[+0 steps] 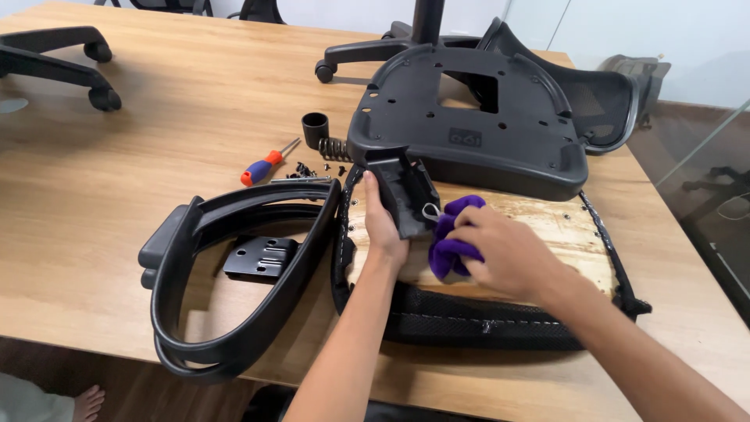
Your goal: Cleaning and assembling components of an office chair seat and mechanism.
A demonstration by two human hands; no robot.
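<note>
My left hand (384, 227) grips the black plastic bracket (406, 191) near the middle of the table (117, 258). My right hand (500, 250) pinches a purple cloth (453, 234) against it. I judge the wiping only partly done; the armrests (226, 273) lie untouched.

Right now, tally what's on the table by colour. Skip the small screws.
Black: 5 (seat pan, armrest loops, bracket plate, cylinder cap, part in left hand)
Purple: 1 (cloth under right hand)
Orange-blue: 1 (screwdriver)
Total: 7
</note>
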